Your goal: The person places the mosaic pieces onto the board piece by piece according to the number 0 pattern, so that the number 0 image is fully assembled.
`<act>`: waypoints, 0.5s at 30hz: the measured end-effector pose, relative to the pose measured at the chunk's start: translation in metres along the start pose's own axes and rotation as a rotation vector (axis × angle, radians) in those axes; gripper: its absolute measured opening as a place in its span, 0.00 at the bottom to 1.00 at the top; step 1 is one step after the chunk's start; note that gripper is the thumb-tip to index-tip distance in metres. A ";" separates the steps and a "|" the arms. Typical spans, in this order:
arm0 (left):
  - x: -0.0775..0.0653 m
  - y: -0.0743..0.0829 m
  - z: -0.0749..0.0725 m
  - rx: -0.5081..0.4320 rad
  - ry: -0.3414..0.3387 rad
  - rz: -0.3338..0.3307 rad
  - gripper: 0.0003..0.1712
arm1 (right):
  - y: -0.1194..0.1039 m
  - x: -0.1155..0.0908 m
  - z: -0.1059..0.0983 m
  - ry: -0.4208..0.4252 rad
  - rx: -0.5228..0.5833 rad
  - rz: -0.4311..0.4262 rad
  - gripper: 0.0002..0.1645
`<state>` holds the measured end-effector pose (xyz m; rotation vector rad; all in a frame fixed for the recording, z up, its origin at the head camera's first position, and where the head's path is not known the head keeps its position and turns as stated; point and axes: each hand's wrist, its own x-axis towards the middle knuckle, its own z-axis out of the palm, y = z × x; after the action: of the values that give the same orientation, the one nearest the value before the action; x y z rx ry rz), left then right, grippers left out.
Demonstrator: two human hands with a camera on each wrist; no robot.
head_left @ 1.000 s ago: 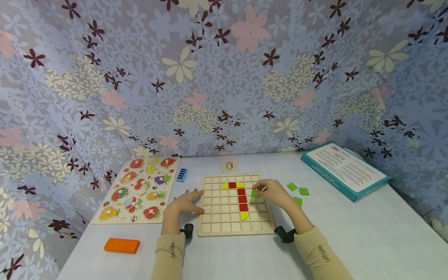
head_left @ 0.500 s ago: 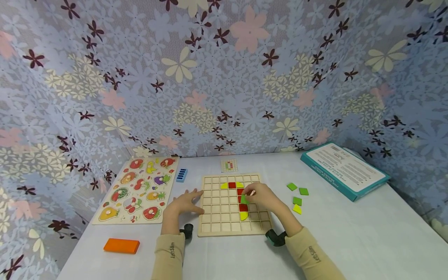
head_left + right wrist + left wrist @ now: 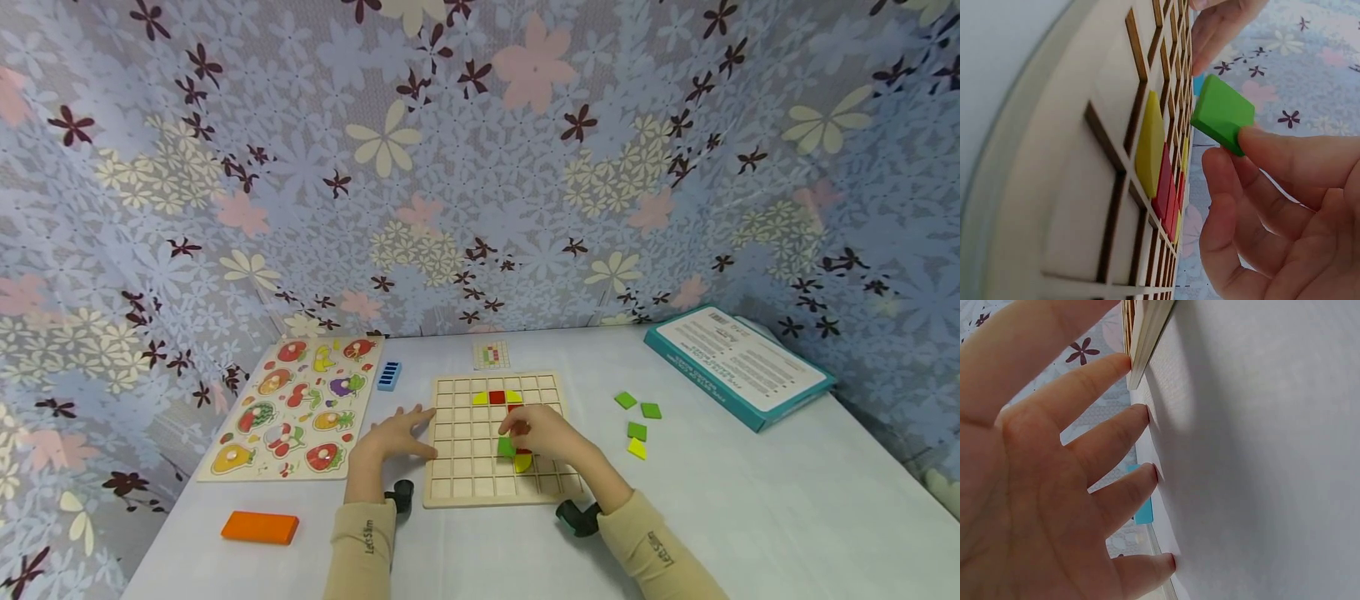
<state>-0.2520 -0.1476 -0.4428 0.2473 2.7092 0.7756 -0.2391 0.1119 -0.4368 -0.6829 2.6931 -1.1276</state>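
Note:
Between the thumb and fingers of my right hand (image 3: pixel 547 432) is a green square tile (image 3: pixel 1224 112), pinched at one edge and held over the wooden grid board (image 3: pixel 457 479). Red tiles (image 3: pixel 1166 194) and yellow rounded tiles (image 3: pixel 1151 150) sit in the board's cells; in the head view my right hand covers some of them. My left hand (image 3: pixel 393 435) lies with spread, straight fingers at the board's left edge. In the left wrist view its fingertips (image 3: pixel 1124 362) reach the board's side and the white tabletop.
Several green tiles (image 3: pixel 637 431) and a yellow tile (image 3: pixel 637 449) lie right of the board. A small pattern card (image 3: pixel 492 356) is behind it. A fruit puzzle (image 3: pixel 300 408), a blue piece (image 3: pixel 390 375) and an orange block (image 3: pixel 260 527) are at left, a teal box (image 3: pixel 742 362) at right.
My right hand has carried the green tile leftward and nearer across the board, from its right side to beside the red column. The left hand stays put.

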 end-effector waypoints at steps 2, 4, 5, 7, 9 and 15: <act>0.000 0.000 -0.001 0.000 -0.001 -0.003 0.43 | 0.000 0.000 0.002 -0.012 0.004 -0.001 0.08; -0.001 0.000 -0.001 0.000 -0.003 -0.003 0.43 | -0.001 0.000 0.004 -0.021 0.006 -0.011 0.08; -0.001 0.000 -0.001 -0.001 -0.003 -0.003 0.43 | -0.001 -0.001 0.005 -0.026 0.001 -0.014 0.08; -0.001 0.000 -0.001 -0.003 -0.004 -0.002 0.43 | -0.002 -0.001 0.006 -0.034 -0.001 -0.008 0.08; -0.001 0.000 -0.001 -0.003 -0.004 0.003 0.44 | -0.003 -0.001 0.008 -0.041 -0.009 -0.008 0.08; -0.002 0.000 -0.001 0.001 -0.003 0.007 0.43 | -0.002 -0.001 0.011 -0.060 -0.033 0.000 0.07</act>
<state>-0.2509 -0.1481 -0.4415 0.2575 2.7074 0.7758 -0.2338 0.1042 -0.4433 -0.7096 2.6671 -1.0479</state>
